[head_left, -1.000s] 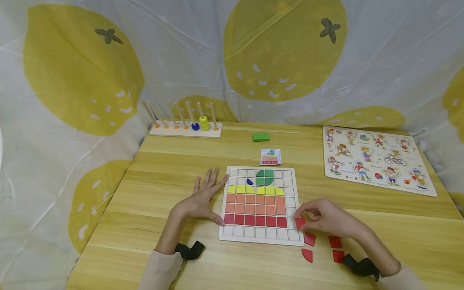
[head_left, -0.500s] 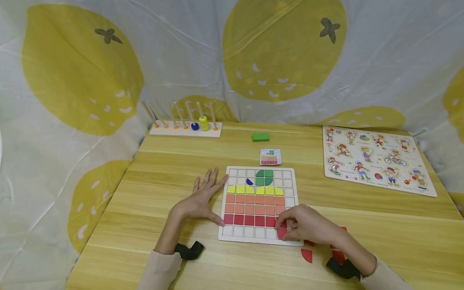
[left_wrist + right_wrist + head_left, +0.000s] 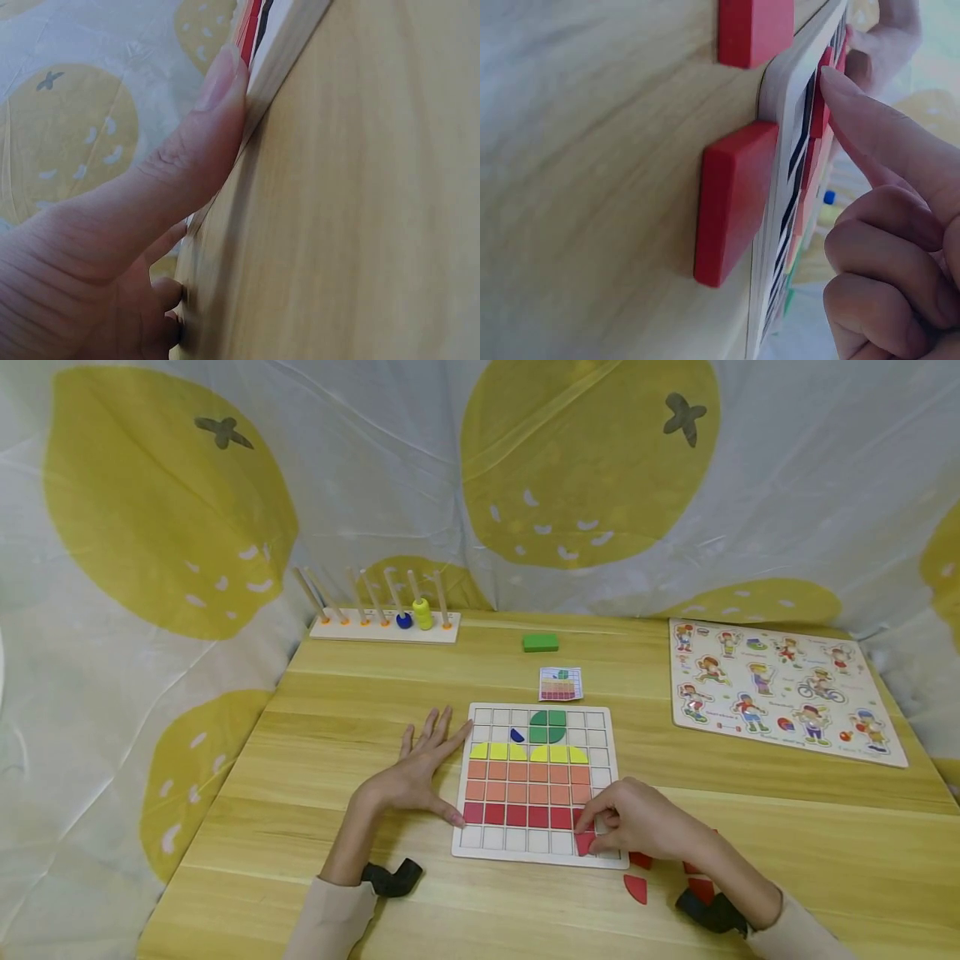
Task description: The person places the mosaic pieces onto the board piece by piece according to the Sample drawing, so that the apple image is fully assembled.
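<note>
In the head view a white grid board (image 3: 612, 760) lies on the table, bearing rows of red, orange and yellow tiles, a green leaf shape (image 3: 548, 727) and a small blue half-round piece (image 3: 517, 736). My right hand (image 3: 637, 818) pinches a red tile (image 3: 583, 844) between thumb and index finger, over the bottom row near the board's right side. The right wrist view shows this red tile (image 3: 820, 105) right at the board's surface. My left hand (image 3: 420, 777) lies with fingers spread along the board's left edge, its thumb (image 3: 221, 97) touching the rim.
Loose red pieces (image 3: 636, 889) lie right of the board, some hidden under my right arm. Behind the board are a small pattern card (image 3: 560, 684) and a green block (image 3: 540, 643). A peg stand (image 3: 382, 628) stands back left, a picture puzzle (image 3: 787, 693) back right.
My right hand has carried the red tile left from beside the board onto its bottom row, then barely moved over the last half second. The left hand has stayed put.
</note>
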The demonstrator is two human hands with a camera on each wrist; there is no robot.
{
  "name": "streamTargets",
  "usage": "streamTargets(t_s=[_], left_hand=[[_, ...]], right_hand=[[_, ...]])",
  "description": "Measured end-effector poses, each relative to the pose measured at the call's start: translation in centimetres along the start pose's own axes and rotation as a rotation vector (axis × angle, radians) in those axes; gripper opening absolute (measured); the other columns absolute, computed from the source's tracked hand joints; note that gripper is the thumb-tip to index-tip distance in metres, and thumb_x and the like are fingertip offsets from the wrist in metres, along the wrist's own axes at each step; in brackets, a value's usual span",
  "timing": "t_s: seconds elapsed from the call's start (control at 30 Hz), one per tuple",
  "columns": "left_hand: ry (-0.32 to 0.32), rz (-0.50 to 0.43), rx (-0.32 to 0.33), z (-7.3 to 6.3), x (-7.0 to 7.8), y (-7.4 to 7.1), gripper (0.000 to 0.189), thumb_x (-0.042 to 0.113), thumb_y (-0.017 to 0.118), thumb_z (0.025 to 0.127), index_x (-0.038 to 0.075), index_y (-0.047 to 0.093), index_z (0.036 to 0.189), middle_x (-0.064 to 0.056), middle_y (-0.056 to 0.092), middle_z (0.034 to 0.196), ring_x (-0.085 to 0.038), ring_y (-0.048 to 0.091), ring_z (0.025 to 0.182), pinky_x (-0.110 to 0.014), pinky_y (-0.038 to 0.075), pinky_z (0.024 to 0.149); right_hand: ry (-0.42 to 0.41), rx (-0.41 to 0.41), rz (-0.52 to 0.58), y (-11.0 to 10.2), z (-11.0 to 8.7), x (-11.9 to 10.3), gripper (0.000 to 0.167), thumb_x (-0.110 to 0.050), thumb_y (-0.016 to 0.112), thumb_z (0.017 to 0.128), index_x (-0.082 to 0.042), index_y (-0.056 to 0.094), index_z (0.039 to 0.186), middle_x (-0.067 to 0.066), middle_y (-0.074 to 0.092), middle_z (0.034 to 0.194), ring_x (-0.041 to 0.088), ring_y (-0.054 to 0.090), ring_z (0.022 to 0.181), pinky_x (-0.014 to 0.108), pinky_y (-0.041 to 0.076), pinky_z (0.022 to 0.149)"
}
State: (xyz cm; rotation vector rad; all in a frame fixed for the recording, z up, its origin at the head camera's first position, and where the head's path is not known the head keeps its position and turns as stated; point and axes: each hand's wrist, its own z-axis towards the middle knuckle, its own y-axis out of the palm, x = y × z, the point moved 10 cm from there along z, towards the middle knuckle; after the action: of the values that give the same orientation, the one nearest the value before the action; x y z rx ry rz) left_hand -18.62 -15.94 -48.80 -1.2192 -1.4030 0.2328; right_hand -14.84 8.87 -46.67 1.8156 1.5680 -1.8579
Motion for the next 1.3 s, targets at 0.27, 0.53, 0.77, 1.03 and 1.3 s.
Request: streamTargets(t_s=[0.27,0.53,0.77,1.03,1.3], left_hand=[[0.006,0.0,0.001,-0.1,0.1,0.0,0.141,0.046,0.098,0.062,0.02,0.008,0.168,-0.018,-0.02,0.172,-0.041,-0.024,0.159,-0.069,-0.017,0.123],[0.014,0.007,0.008,0.3,0.2,-0.5,0.141,0.046,0.097,0.063,0.02,0.007,0.168,-0.019,-0.019,0.172,-0.041,-0.024,0.159,-0.068,-0.018,0.123],[0.011,-0.005,-0.003,0.2,0.1,-0.2,0.141,0.045,0.098,0.063,0.019,0.008,0.168,-0.019,-0.019,0.172,-0.041,-0.024,0.158,-0.068,-0.018,0.122],[0.014,-0.004,0.001,0.1,0.2,-0.3,0.141,0.045,0.098,0.063,0.019,0.008,0.168,-0.019,-0.019,0.172,-0.041,-0.024,0.158,-0.068,-0.018,0.122],[0.011,0.006,0.001,0.1,0.0,-0.1,0.141,0.048,0.097,0.063,0.02,0.008,0.168,-0.019,-0.02,0.172,-0.041,-0.024,0.158,-0.069,-0.018,0.123]], right_hand=[[0.022,-0.007,-0.01,0.0,-0.3,0.2,0.018,-0.02,0.087,0.084,-0.021,0.083,0.101,-0.013,0.034,0.054,0.0,0.032,0.048,0.016,0.025,0.049],[0.023,0.018,-0.01,-0.8,-0.4,0.4,0.018,-0.019,0.087,0.084,-0.022,0.083,0.101,-0.012,0.033,0.055,0.001,0.031,0.049,0.017,0.025,0.049],[0.006,0.023,0.01,-0.6,-0.5,0.5,0.016,-0.018,0.087,0.084,-0.021,0.084,0.098,-0.013,0.031,0.055,0.0,0.029,0.049,0.017,0.024,0.049],[0.0,0.007,0.02,-0.1,-0.2,0.4,0.017,-0.02,0.089,0.081,-0.02,0.084,0.098,-0.013,0.033,0.054,0.0,0.03,0.048,0.016,0.024,0.048],[-0.001,-0.01,0.046,0.2,0.0,0.3,0.017,-0.019,0.089,0.081,-0.019,0.084,0.098,-0.012,0.038,0.055,0.001,0.032,0.049,0.017,0.026,0.049]])
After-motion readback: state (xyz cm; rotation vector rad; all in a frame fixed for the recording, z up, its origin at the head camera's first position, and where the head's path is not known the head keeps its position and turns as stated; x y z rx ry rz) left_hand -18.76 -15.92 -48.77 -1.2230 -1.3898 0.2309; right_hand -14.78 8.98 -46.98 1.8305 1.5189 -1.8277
